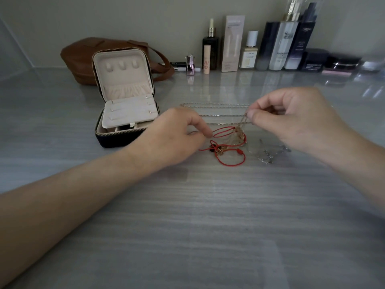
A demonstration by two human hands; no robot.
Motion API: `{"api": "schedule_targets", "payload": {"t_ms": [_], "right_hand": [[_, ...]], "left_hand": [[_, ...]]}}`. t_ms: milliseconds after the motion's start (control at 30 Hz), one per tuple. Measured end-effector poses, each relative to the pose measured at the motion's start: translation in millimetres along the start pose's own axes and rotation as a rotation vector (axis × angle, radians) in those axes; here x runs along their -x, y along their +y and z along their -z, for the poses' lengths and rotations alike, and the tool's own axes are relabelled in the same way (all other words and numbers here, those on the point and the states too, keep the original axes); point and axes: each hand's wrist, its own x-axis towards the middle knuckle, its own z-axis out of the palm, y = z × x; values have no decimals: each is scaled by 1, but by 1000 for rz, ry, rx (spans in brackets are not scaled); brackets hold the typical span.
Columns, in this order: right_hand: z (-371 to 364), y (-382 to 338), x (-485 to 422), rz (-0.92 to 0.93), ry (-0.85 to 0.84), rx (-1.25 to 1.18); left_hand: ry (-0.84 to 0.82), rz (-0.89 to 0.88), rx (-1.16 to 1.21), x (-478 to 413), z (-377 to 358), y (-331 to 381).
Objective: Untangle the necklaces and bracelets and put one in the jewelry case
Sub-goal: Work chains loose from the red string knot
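A tangle of red cord bracelets (228, 152) and thin gold chain (237, 135) lies on the grey table. Long silver necklaces (214, 105) stretch behind it, and a small silver chain (268, 155) lies to its right. My right hand (291, 119) pinches a gold chain strand between thumb and forefinger and lifts it above the tangle. My left hand (179, 134) rests beside the tangle, its fingertips pinching a red cord loop. The jewelry case (125, 113) stands open to the left, its cream lid upright and an inner flap over the tray.
A brown leather bag (83, 57) sits behind the case. Several cosmetic bottles and boxes (250, 51) line the back wall at the right. Bare grey tabletop (208, 215) spreads between my forearms toward me.
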Motion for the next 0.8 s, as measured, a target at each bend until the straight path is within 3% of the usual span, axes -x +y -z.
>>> {"api": "schedule_targets", "payload": {"t_ms": [100, 300, 500, 800], "right_hand": [[0, -2, 0, -3, -14, -14], [-2, -9, 0, 9, -47, -26], [-3, -12, 0, 28, -40, -43], [-1, -14, -1, 53, -35, -67]], "left_hand": [[37, -128, -41, 0, -10, 8], [51, -81, 44, -6, -20, 8], [182, -147, 36, -3, -18, 10], [137, -129, 55, -3, -21, 12]]}}
